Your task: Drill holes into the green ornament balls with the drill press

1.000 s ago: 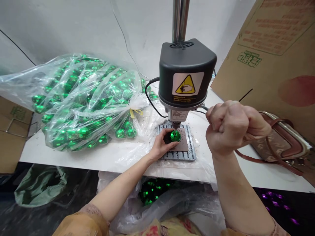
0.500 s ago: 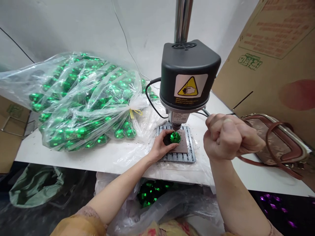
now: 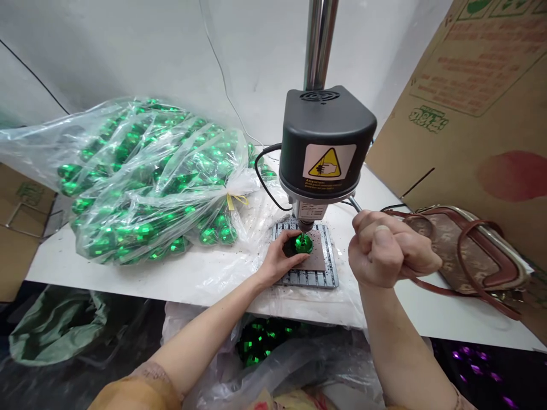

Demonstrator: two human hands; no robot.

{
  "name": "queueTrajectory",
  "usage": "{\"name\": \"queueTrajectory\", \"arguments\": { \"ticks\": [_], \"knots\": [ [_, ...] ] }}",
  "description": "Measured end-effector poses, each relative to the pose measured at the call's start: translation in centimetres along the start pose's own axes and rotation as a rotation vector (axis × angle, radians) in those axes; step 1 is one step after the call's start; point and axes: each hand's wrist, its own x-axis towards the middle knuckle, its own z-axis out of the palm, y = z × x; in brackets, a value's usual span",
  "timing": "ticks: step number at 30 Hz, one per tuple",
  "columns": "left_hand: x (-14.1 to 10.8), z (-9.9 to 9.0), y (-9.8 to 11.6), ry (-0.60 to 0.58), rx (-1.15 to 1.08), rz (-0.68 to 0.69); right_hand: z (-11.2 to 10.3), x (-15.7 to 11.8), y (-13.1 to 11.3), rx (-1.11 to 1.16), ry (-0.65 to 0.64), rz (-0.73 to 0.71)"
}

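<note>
A shiny green faceted ball [image 3: 303, 244] sits on a flat brown board [image 3: 316, 259] over the slotted metal base [image 3: 334, 279] of a small drill press [image 3: 327, 128]. The thumb and fingers of my left hand [image 3: 280, 257] close around the ball from the left, keeping it under the chuck [image 3: 305, 225]. Whether the bit is in the ball is hard to make out. On the right, my right hand [image 3: 387, 247] is a fist around the end of the press's lever [image 3: 354, 203]; the grip itself is hidden by the fingers.
A tied clear bag [image 3: 149, 182] full of green balls lies left on the white table [image 3: 171, 279]. More green balls [image 3: 262, 340] fill an open bag below the front edge. A handbag [image 3: 482, 245] and a large cardboard box [image 3: 474, 131] stand at right.
The view has shifted slightly. My right fist on the lever appears a little lower and farther left. My left hand keeps its hold on the ball beneath the chuck.
</note>
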Motion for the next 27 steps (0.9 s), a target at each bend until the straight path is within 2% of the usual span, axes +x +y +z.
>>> {"name": "queueTrajectory", "arguments": {
  "ticks": [4,6,8,10,12,17,27],
  "knots": [
    [-0.1,0.0,0.2,0.005,0.001,-0.015,0.9,1.5,-0.5,-0.005,0.053,0.037],
    [-0.1,0.0,0.3,0.003,-0.008,-0.012,1.9,3.3,-0.8,-0.039,0.135,0.175],
    [-0.1,0.0,0.5,-0.001,-0.02,-0.003,2.8,5.4,-1.0,-0.112,0.19,0.392],
    [-0.2,0.0,0.6,0.0,-0.022,0.001,3.4,6.9,-1.0,-0.101,0.205,0.502],
    [-0.2,0.0,0.7,0.001,-0.024,-0.002,3.6,7.6,-1.0,-0.084,0.201,0.534],
    [-0.1,0.0,0.6,-0.004,-0.042,-0.015,3.3,6.4,-1.3,-0.122,0.183,0.428],
    [-0.2,-0.1,0.2,-0.013,-0.017,-0.021,1.3,2.0,-1.0,-0.006,0.065,0.107]
  ]
}}
